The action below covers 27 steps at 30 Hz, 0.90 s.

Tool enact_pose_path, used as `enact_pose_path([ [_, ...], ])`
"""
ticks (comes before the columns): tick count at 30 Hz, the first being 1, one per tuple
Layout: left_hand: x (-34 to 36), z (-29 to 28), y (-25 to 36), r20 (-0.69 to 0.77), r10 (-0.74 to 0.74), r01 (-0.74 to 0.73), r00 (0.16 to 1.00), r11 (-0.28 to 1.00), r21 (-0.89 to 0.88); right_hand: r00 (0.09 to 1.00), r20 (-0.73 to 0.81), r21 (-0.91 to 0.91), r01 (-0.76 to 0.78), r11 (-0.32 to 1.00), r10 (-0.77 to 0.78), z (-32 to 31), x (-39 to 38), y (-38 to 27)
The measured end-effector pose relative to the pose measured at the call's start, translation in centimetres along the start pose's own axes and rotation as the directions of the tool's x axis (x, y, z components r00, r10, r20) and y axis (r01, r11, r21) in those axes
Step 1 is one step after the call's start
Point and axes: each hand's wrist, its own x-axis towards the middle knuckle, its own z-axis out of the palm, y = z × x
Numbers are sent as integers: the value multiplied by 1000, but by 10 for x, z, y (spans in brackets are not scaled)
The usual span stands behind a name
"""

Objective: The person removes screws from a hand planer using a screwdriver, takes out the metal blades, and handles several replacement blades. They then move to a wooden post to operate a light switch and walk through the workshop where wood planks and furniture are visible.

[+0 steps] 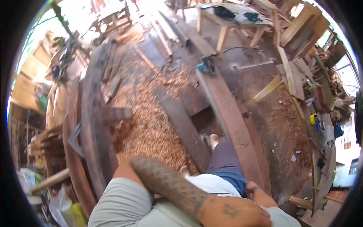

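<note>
My left arm, patterned with a tattoo, crosses in front of my body. The back of my left hand (234, 212) faces up at the lower edge, by my right forearm; its fingers bend out of sight. Beside my dark shorts (227, 166) hangs my right hand (254, 188), close to the edge of a long brown plank (238, 132); its fingertips are hidden. Farther along that plank rests a teal and black power tool (206, 66), resembling an electric planer, apart from both hands.
Wood shavings (151, 132) cover the floor left of the plank. Another board (181, 128) lies among them. Thick curved timbers (94, 113) stand at the left, with a metal square (76, 140) against them. A wooden table (227, 19) is at the back; a cluttered bench (321, 151) lines the right.
</note>
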Motion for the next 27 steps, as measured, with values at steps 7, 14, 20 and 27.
enact_pose_path([
  [7, -168, -165, -135, -396, -695, 721, 600, 684, -108, 981, 144, -230, 163, 960, -132, -162, 138, -176],
  [14, -201, -290, -210, -338, -814, 874, 472, 381, 302, 840, -82, -403, 465, 788, -537, -333, 208, -380],
  [20, -286, -481, -269, -603, -610, 759, 514, -3, 651, 813, -59, -183, 562, 807, -580, -425, 200, -552],
  [27, -296, -615, -328, -860, -381, 940, 340, 170, 296, 879, 94, -435, 459, 775, -468, -473, 266, -531],
])
